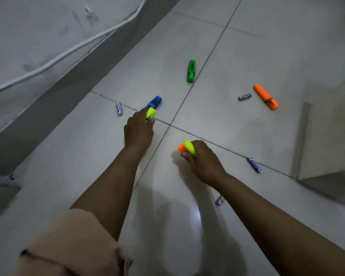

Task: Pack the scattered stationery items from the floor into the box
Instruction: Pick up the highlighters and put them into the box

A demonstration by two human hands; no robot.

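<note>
1. The left hand (138,129) grips a yellow highlighter (151,114), with the blue highlighter (154,102) just beyond it.
2. The right hand (203,160) grips 2 highlighters (186,148), yellow and orange.
3. No writing is readable.

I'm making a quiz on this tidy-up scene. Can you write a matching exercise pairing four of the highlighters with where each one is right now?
Things:
1. green highlighter
2. blue highlighter
3. lone orange highlighter
4. yellow and orange highlighters

Places:
A. gripped together in the right hand
B. on the floor just beyond the left hand
C. on the floor far right, beside a small grey battery-like item
D. on the floor farthest ahead, next to a tile seam

Pairs: 1-D, 2-B, 3-C, 4-A
</note>
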